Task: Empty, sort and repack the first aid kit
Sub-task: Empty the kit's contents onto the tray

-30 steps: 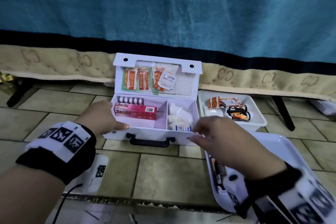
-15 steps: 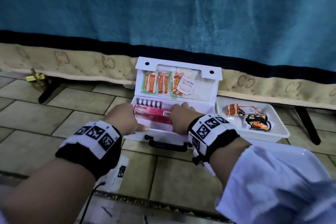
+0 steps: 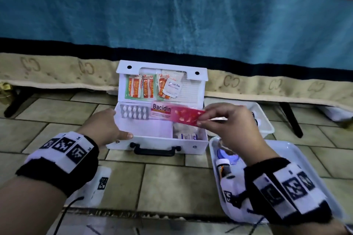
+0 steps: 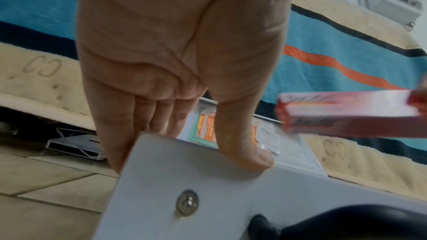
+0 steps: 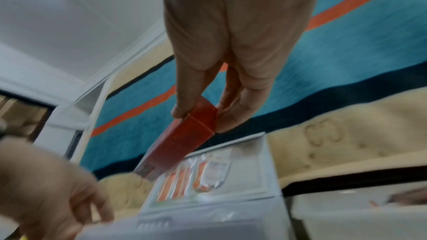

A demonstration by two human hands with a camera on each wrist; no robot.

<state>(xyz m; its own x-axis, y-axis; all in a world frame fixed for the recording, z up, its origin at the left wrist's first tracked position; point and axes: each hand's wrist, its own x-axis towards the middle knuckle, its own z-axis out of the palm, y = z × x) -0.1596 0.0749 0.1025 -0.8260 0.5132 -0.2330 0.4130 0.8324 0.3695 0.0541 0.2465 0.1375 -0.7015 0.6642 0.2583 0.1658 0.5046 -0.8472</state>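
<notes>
One red Bacidin box (image 3: 176, 115) hangs above the open first aid kit (image 3: 160, 143), pinched at its 3 o'clock end by the right hand (image 3: 227, 120). One blister sheet (image 3: 134, 112) lies inside at 9 o'clock. The left hand (image 3: 103, 126) grips the kit's left wall, thumb on its front. Perhaps three plaster packets (image 3: 146, 88) sit in the lid. Two white trays (image 3: 267, 126) stand at 3 o'clock.

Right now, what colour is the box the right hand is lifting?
The Bacidin box is red and pink with white lettering, clearest in the head view.

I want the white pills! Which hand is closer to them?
Left. The left hand grips the kit's left front corner, just beside the pills. The right hand is across the kit, holding up the red box.
</notes>
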